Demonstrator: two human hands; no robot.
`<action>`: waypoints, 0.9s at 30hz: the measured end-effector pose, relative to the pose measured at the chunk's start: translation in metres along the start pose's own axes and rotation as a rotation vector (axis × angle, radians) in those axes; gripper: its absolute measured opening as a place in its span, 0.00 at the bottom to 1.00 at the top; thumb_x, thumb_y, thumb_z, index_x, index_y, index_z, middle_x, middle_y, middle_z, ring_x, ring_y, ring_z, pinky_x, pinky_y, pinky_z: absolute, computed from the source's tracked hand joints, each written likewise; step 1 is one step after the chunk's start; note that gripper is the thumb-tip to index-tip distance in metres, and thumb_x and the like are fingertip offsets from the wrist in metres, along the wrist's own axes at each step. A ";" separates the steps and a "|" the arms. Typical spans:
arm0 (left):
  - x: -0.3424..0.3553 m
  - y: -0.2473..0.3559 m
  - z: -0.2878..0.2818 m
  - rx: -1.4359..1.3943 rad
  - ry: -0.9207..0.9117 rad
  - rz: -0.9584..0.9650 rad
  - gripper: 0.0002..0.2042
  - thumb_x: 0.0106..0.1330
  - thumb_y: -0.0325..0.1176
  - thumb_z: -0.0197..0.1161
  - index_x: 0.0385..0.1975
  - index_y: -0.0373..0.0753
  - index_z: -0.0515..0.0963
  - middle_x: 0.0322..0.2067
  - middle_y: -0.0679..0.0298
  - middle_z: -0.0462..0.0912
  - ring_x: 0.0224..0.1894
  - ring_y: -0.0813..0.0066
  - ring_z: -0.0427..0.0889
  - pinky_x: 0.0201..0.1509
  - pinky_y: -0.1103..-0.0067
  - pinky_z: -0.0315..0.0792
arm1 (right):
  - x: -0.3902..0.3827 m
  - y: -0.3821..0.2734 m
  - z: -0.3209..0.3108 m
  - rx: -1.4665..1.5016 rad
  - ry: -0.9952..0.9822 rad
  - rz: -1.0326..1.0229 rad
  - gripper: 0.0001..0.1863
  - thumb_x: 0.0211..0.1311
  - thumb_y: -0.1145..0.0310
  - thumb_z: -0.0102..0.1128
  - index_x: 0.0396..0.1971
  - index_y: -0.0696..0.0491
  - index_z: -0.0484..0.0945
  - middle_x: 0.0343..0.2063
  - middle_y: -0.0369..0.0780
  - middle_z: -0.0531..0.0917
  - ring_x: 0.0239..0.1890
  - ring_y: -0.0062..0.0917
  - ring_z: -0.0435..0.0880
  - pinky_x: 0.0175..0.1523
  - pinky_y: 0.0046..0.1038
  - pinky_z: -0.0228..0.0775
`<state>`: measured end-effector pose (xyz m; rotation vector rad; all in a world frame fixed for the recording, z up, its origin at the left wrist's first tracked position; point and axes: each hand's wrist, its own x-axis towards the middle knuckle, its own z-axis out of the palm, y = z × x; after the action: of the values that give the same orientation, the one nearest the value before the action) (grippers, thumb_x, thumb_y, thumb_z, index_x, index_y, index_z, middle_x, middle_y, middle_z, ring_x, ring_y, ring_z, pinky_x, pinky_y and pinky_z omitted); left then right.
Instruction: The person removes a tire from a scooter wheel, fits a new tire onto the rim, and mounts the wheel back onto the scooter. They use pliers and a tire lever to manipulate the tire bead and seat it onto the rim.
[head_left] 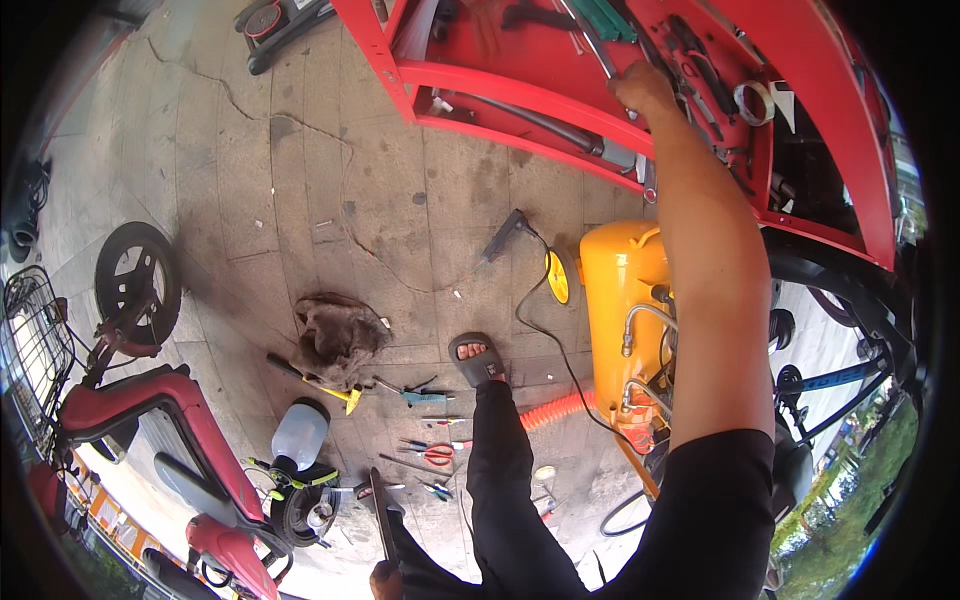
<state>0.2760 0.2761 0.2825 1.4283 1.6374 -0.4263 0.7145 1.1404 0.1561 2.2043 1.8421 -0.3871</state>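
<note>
My right arm stretches to the far right, over a red metal tool tray. There my right hand is closed around a long shiny metal bar, whose tip shows just below the fingers. Pliers, a roll of tape and a green item lie around it. At the lower edge, my left hand is partly cut off. It is closed on the end of a long, narrow, flat tool, held beside my leg; its exact kind is not clear.
A yellow tank with hoses stands right. Red-handled pliers, a yellow-headed hammer and a blue air gun lie near my feet. Beyond are a brown rag and corded tool. A red scooter is left.
</note>
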 end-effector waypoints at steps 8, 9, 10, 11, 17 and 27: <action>0.003 0.037 -0.014 -0.476 -0.104 -0.554 0.10 0.61 0.32 0.57 0.37 0.37 0.82 0.36 0.52 0.83 0.44 0.53 0.82 0.46 0.63 0.76 | 0.011 0.017 -0.001 -0.016 0.068 -0.130 0.25 0.55 0.56 0.59 0.41 0.65 0.81 0.40 0.60 0.83 0.47 0.50 0.84 0.53 0.42 0.75; 0.002 0.038 -0.021 -0.721 -0.058 -0.699 0.13 0.58 0.31 0.58 0.40 0.33 0.80 0.33 0.55 0.83 0.38 0.64 0.81 0.41 0.69 0.75 | 0.005 0.022 0.001 -0.024 0.193 -0.159 0.26 0.55 0.57 0.59 0.43 0.66 0.80 0.41 0.61 0.83 0.48 0.52 0.83 0.54 0.44 0.75; 0.000 0.038 -0.027 -1.041 -0.014 -0.972 0.16 0.56 0.29 0.60 0.43 0.28 0.79 0.31 0.58 0.83 0.32 0.75 0.79 0.35 0.76 0.74 | 0.002 0.024 -0.001 -0.050 0.312 -0.167 0.28 0.56 0.57 0.56 0.50 0.65 0.75 0.43 0.63 0.82 0.50 0.55 0.81 0.57 0.46 0.73; -0.004 0.036 -0.033 -1.045 0.012 -0.960 0.14 0.57 0.29 0.60 0.41 0.29 0.79 0.30 0.58 0.83 0.31 0.75 0.79 0.35 0.76 0.74 | -0.008 0.026 0.003 -0.015 0.422 -0.163 0.28 0.57 0.56 0.56 0.50 0.65 0.75 0.44 0.62 0.82 0.50 0.54 0.81 0.57 0.45 0.72; -0.072 -0.015 -0.022 -1.080 0.255 -0.724 0.12 0.60 0.23 0.54 0.42 0.30 0.79 0.27 0.61 0.81 0.27 0.77 0.78 0.32 0.79 0.72 | -0.207 0.066 0.028 0.364 0.371 -0.141 0.28 0.63 0.51 0.61 0.49 0.62 0.75 0.38 0.52 0.84 0.42 0.44 0.84 0.51 0.39 0.73; -0.227 -0.267 0.114 -0.761 0.487 -0.430 0.09 0.63 0.27 0.53 0.38 0.36 0.80 0.28 0.58 0.80 0.31 0.66 0.79 0.38 0.72 0.72 | -0.835 0.025 0.120 1.115 -0.277 0.378 0.09 0.74 0.64 0.50 0.40 0.52 0.75 0.16 0.27 0.68 0.14 0.12 0.63 0.18 0.20 0.54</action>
<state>0.0610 -0.0210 0.3234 0.6207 2.1783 0.3339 0.5921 0.3251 0.3387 2.7985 1.0753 -1.8531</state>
